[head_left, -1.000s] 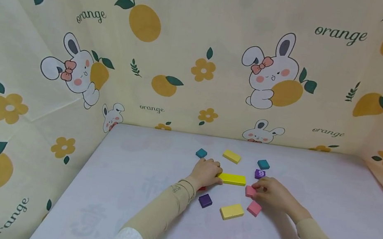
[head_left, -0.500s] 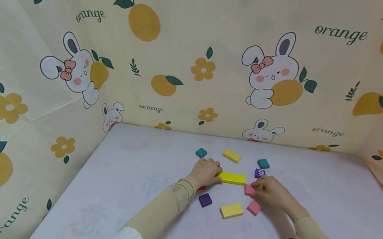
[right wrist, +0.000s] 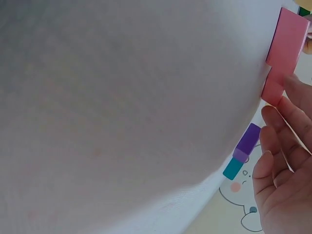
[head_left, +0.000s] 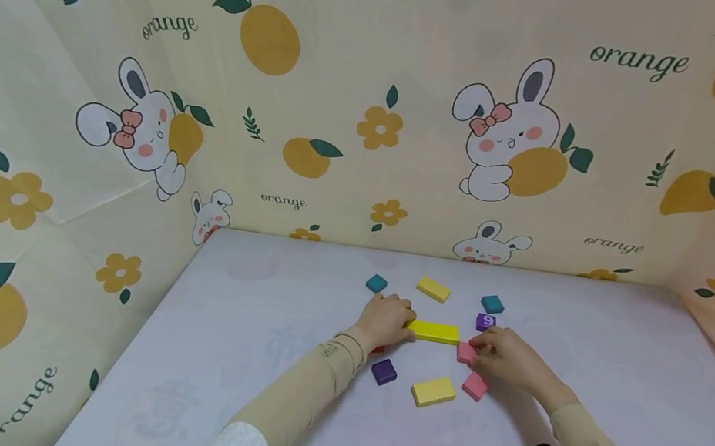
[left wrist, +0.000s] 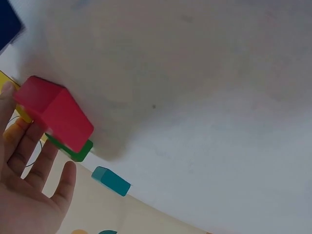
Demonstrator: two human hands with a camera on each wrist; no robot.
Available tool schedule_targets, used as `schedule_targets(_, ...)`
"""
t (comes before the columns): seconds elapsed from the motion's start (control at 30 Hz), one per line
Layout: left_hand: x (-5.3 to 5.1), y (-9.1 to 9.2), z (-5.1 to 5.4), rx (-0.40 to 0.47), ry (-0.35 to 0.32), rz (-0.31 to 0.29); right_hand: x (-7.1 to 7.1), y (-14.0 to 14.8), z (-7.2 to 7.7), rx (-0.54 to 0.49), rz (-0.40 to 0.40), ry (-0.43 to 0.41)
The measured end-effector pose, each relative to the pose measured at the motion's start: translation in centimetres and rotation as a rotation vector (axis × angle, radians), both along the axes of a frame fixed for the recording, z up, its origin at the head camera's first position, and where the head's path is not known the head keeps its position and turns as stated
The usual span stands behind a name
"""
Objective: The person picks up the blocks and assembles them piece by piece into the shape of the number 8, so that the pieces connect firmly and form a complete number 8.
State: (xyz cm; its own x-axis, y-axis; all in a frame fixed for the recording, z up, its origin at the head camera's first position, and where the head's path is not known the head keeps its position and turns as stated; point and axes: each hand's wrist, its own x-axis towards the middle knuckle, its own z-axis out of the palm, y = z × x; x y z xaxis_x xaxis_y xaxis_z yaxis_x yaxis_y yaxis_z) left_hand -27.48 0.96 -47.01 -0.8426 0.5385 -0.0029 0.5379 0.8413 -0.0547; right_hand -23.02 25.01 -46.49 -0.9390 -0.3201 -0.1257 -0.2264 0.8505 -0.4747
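In the head view, my left hand (head_left: 386,321) pinches the left end of a long bright yellow block (head_left: 437,333) lying on the table. My right hand (head_left: 505,357) holds a pink block (head_left: 466,352) between thumb and fingers, against the yellow block's right end. A second pink block (head_left: 475,386) lies just in front of it. Mostly hidden under the left wrist is a red block (head_left: 378,349); the left wrist view shows it large near the fingers, with a green block (left wrist: 78,152) behind it. The right wrist view shows thumb and index finger on the farther pink block (right wrist: 277,80).
Around the hands lie two teal blocks (head_left: 377,284), a purple block marked 9 (head_left: 486,322), a dark purple block (head_left: 384,372) and two paler yellow blocks (head_left: 433,392). The white table (head_left: 224,358) meets a printed curtain (head_left: 349,97) behind and at the sides.
The pink block in my right hand has shifted very slightly left, toward the long yellow block. My left hand keeps its place on the yellow block.
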Motion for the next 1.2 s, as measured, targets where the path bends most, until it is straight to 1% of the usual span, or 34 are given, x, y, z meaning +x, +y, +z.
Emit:
schedule_targets(0.17, 0.1, 0.1, 0.0, -0.009, -0.01, 0.015, 0.0, 0.0, 0.1, -0.002, 0.006, -0.022)
schedule_targets(0.3, 0.1, 0.2, 0.0, -0.004, -0.021, 0.021, 0.0, 0.1, 0.2, -0.004, 0.018, -0.011)
schedule_targets(0.43, 0.0, 0.1, 0.0, 0.006, -0.022, 0.016, -0.2, 0.4, 0.3, 0.005, 0.029, 0.019)
schedule_targets(0.57, 0.0, 0.1, -0.1, 0.008, -0.024, 0.018, -0.4, 0.6, 0.6, 0.012, 0.021, 0.046)
schedule_targets(0.8, 0.1, 0.1, -0.1, 0.022, -0.059, 0.03, -1.2, 1.1, 1.2, 0.009, -0.039, 0.055)
schedule_targets(0.9, 0.2, 0.1, 0.0, 0.028, -0.053, 0.026, -1.6, 1.3, 1.3, 0.003, -0.053, 0.063)
schedule_targets(1.03, 0.2, 0.1, -0.1, 0.024, -0.045, 0.026, -2.2, 1.7, 1.1, -0.001, -0.086, 0.073)
schedule_targets(1.07, 0.2, 0.1, -0.1, 0.022, -0.053, 0.029, -2.3, 1.8, 1.1, -0.002, -0.098, 0.069)
schedule_targets(1.2, 0.0, 0.1, -0.3, 0.023, -0.049, 0.032, -2.9, 2.1, 0.6, 0.004, -0.139, 0.044)
